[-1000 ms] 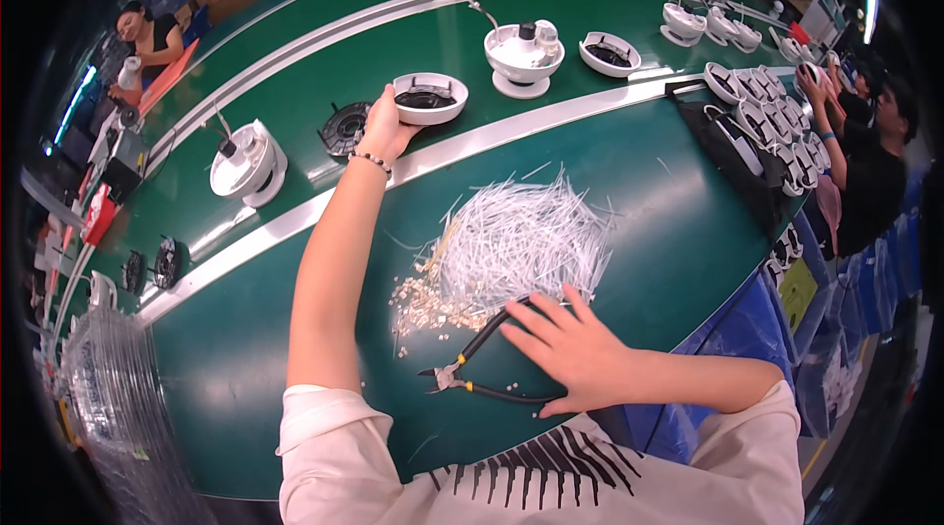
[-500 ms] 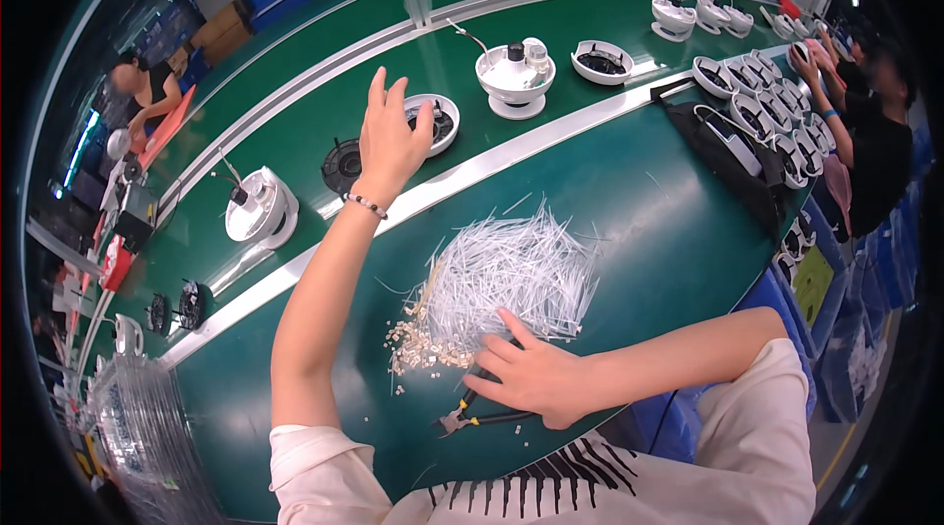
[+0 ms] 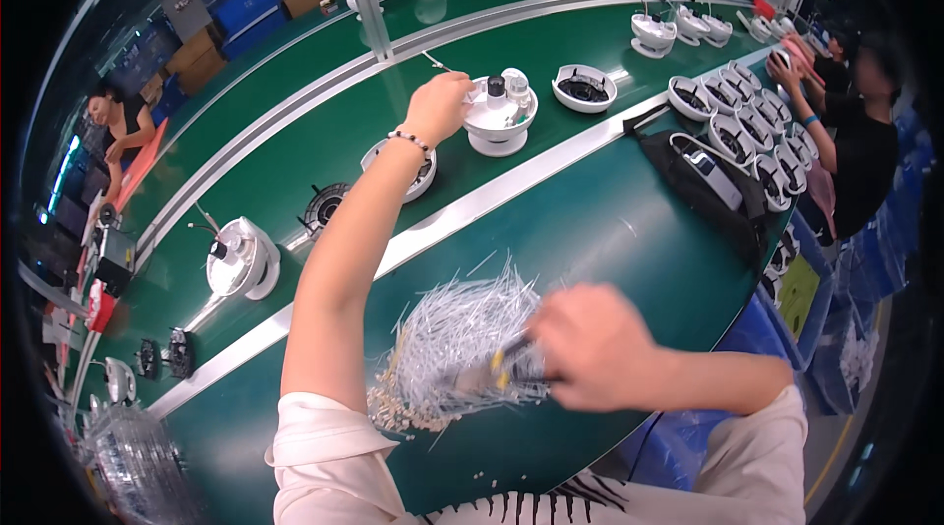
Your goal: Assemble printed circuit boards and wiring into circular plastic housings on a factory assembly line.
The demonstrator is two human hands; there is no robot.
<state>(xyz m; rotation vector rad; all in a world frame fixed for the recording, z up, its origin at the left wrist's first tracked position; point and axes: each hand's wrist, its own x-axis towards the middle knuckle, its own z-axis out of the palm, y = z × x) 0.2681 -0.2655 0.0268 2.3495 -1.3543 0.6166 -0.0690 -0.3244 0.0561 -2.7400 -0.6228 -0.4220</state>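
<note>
My left hand point(image 3: 439, 110) reaches across the rail with its fingers closed on the left rim of a white round housing point(image 3: 500, 139) on a foot. A black part and a clear part stand up inside that housing, and a thin cable point(image 3: 435, 61) rises behind my fingers. My right hand point(image 3: 602, 340), smeared by motion, grips diagonal cutters point(image 3: 484, 373) with yellow on the handles. The blurred cutter jaws hang over a heap of thin white plastic strips point(image 3: 457, 319). Small beige bits point(image 3: 408, 414) lie at the heap's near left edge.
White bowls with black inserts point(image 3: 584, 89) stand along the green belt. A similar white housing point(image 3: 244, 260) and a black ring part point(image 3: 324, 208) sit to the left. Several white rings point(image 3: 733, 137) and a black bag point(image 3: 688, 181) lie right, near a co-worker point(image 3: 865, 151).
My left hand has moved right and closed on the white housing's rim. My right hand has taken the cutters off the table and raised them over the strips. The view has shifted slightly.
</note>
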